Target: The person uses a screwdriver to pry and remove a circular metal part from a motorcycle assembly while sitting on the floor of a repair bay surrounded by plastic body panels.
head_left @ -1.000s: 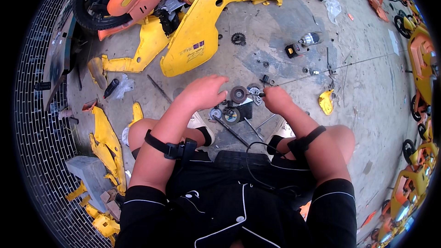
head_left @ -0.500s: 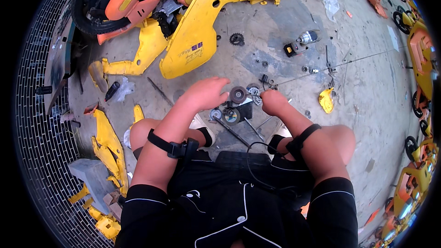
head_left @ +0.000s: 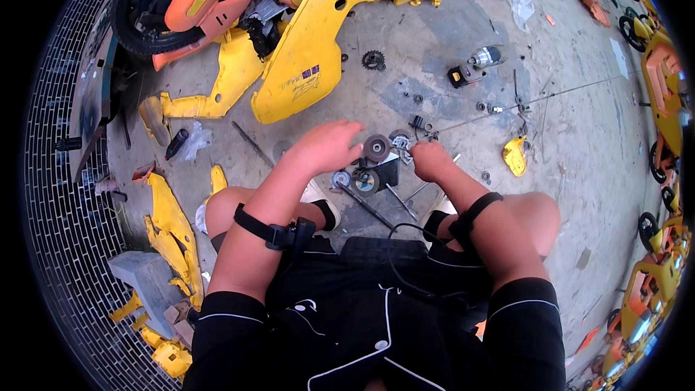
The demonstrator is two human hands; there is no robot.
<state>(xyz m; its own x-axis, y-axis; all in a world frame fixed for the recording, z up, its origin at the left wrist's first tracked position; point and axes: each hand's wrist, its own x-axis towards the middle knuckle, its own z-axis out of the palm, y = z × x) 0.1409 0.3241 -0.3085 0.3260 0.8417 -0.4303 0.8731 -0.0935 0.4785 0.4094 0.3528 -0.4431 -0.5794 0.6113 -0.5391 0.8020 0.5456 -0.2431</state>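
My left hand (head_left: pixel 331 148) hovers with fingers stretched out and thumb apart, just left of a round dark metal part (head_left: pixel 376 148) with a hole in its centre. Nothing shows between its fingers. On the other side of that part, my right hand (head_left: pixel 432 161) is closed in a fist; whatever it grips is hidden by the fingers. Below the round part lie a disc with a dark centre (head_left: pixel 365 182) and a black flat plate (head_left: pixel 388 175). A silvery metal piece (head_left: pixel 401 143) sits between the round part and my right hand.
Long metal rods (head_left: pixel 367 205) lie between my feet. Ahead are a toothed sprocket (head_left: pixel 373 60), a cordless power tool (head_left: pixel 474 65) and small rings. A large yellow body panel (head_left: pixel 308 51) leans by an orange vehicle with a black wheel (head_left: pixel 148 43). A yellow fragment (head_left: pixel 515 157) lies right.
My right hand has shifted very slightly, and the thin dark rod seen beside its fingers earlier no longer shows clearly. My left hand stays nearly still.
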